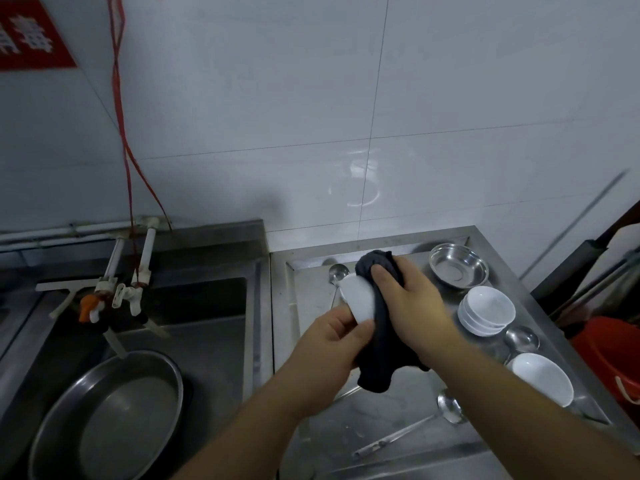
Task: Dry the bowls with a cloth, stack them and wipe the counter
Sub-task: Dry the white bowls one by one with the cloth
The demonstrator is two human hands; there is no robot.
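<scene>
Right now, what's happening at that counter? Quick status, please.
Left hand grips white bowl. Right hand rubs dark cloth on it. Stacked bowls wait right. Nothing blocking.

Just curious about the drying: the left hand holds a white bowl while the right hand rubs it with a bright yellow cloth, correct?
Nearly. The cloth is dark, almost black, not yellow. As the head view shows, the left hand holds the white bowl while the right hand rubs it.

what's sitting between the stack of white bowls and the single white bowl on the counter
A metal ladle's round bowl lies between the stack of white bowls and the single white bowl, resting on the steel counter, as the head view shows.
</scene>
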